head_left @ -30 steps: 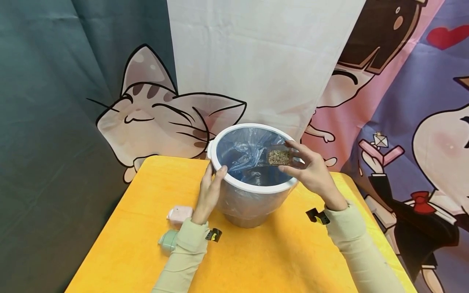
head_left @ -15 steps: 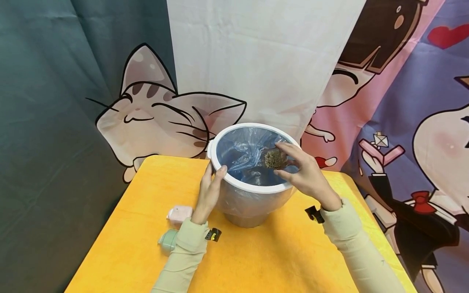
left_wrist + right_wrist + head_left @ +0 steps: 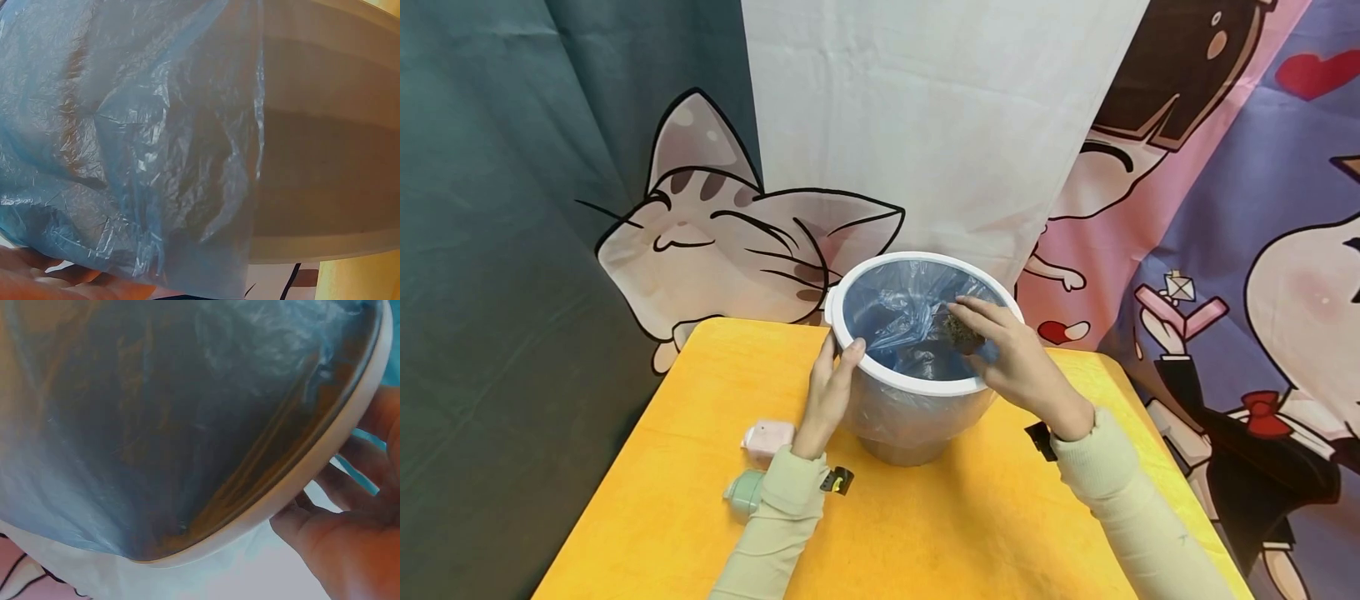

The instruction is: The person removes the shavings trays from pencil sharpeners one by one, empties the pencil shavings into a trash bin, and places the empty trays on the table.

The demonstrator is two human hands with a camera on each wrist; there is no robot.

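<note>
A white-rimmed trash can [image 3: 880, 377] stands on the yellow table, lined with a thin blue plastic bag [image 3: 895, 317]. My left hand [image 3: 824, 402] grips its left rim, thumb on top; in the left wrist view the fingers [image 3: 37, 281] lie along the bagged side. Over the mouth, toward the right, my right hand [image 3: 1022, 367] holds a small clear box with dark green-brown, grainy contents [image 3: 961, 332], tilted and partly hidden behind the fingers. In the right wrist view the rim [image 3: 294, 494] hides the box, and the hand [image 3: 350, 531] shows beside it.
Left of the can, a small pink packet [image 3: 769, 439] and a light green round item [image 3: 746, 492] lie on the yellow table [image 3: 895, 533], partly behind the left forearm. Printed cartoon curtains [image 3: 940, 125] hang close behind the can.
My right hand has moved left and turned over the trash can, so the box tips and its grainy side shows less. My left hand stays on the rim.
</note>
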